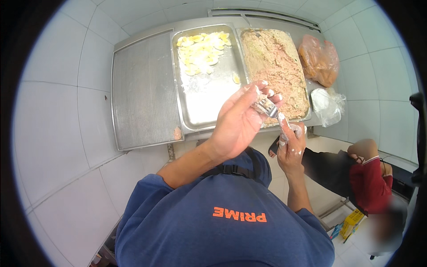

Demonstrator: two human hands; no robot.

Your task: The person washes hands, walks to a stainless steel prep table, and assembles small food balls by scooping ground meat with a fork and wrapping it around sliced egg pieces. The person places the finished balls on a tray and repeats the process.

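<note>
My left hand [238, 118] is cupped, its fingers curled around a small lump of pale minced mixture [263, 96]. White smears cover the fingertips. Closed around the handle of a metal fork [268, 108], my right hand [292, 144] is also smeared white. The fork's tines press against the lump in the left fingers. Both hands are over the near edge of a tray of pinkish minced mixture [273, 62]. Left of it, a shallow metal tray [202, 100] holds pieces of cut boiled egg [200, 49], with one piece [236, 78] lying apart.
A ridged metal tray [144, 95] lies at the left, with one small pink lump [177, 133] at its near corner. Right of the mince stand an orange-filled plastic bag [319, 60] and a clear bag [327, 106]. A person in red [367, 184] sits at the right.
</note>
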